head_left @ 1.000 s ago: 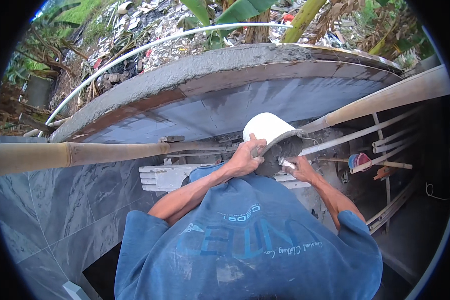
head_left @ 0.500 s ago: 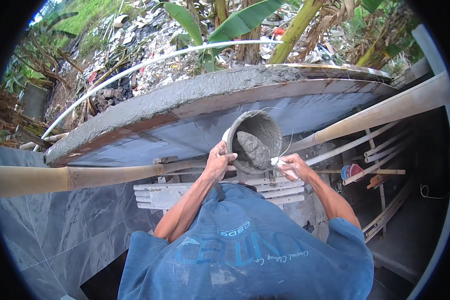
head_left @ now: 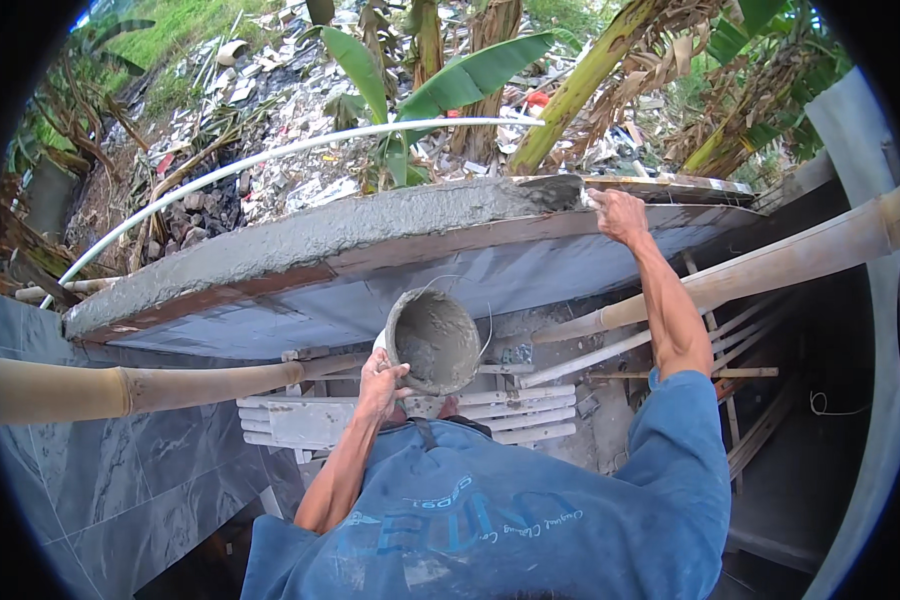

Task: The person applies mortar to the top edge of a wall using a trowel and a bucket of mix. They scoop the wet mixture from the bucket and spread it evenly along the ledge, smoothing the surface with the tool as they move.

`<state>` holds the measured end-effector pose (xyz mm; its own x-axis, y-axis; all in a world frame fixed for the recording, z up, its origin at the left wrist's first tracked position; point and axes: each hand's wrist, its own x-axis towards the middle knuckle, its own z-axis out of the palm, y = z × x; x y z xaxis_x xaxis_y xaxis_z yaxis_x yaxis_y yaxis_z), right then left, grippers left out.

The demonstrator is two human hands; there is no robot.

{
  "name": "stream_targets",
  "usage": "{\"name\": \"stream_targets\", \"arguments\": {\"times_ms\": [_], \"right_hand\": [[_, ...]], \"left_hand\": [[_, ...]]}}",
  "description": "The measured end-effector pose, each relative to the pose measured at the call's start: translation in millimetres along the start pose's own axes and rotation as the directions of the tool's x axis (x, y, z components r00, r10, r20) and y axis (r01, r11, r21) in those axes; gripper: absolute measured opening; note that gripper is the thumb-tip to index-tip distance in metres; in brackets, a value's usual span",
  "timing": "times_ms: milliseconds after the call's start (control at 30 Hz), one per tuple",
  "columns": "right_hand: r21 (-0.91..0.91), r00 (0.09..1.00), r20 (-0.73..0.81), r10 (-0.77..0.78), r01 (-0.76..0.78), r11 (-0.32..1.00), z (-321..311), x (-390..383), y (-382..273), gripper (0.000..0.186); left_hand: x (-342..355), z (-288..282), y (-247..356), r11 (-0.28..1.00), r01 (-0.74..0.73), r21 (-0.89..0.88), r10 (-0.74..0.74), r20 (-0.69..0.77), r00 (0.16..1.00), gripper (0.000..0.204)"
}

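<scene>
My left hand point(head_left: 380, 384) grips the near left rim of a mortar-coated bucket point(head_left: 433, 340), which is tilted so its grey inside shows. A thin wire handle loops off its right side. My right arm reaches forward, and my right hand point(head_left: 622, 213) is closed round the pale handle of a trowel point(head_left: 558, 184). The dark blade lies against the top of the wall, at the right end of the wet grey mortar point(head_left: 370, 215). How much mortar is under the blade is hidden.
Bamboo poles cross at the left point(head_left: 200, 386) and right point(head_left: 760, 255). A white pipe point(head_left: 300, 148) arches beyond the wall, before rubble and banana plants point(head_left: 470, 75). Below me lie pale slats point(head_left: 515, 420); dark tiles point(head_left: 100, 470) cover the left side.
My right hand has gone from the bucket's side forward to the wall top, taking the trowel and its mortar load out of the bucket. The bucket sits slightly lower and further left in view.
</scene>
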<state>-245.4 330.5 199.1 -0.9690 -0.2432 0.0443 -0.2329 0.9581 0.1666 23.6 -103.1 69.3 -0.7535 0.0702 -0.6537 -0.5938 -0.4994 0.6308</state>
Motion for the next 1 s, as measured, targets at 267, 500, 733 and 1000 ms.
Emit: {"name": "stream_targets", "arguments": {"times_ms": [267,500,733,1000], "right_hand": [[0.264,0.973,-0.121,0.198,-0.161,0.951,-18.4,-57.4,-19.0,0.036],[0.612,1.0,0.007,-0.014,0.007,0.791,-21.1,-183.1,-110.8,0.037],[0.157,0.933,0.337,0.125,-0.187,0.97,61.5,-203.9,-211.7,0.029],[0.171,0.956,0.292,0.019,-0.072,0.983,12.6,-218.4,-217.6,0.048]], "left_hand": [[7.4,-0.3,-13.1,0.98,-0.098,0.173,0.111,-0.068,0.991,0.026],[17.4,43.5,1.2,0.927,-0.169,0.335,0.165,0.039,0.985,0.03],[28.7,75.5,-12.0,0.741,-0.375,0.557,0.22,0.327,0.919,0.015],[24.9,67.8,-11.7,0.785,-0.318,0.532,0.137,0.352,0.926,0.024]]}}
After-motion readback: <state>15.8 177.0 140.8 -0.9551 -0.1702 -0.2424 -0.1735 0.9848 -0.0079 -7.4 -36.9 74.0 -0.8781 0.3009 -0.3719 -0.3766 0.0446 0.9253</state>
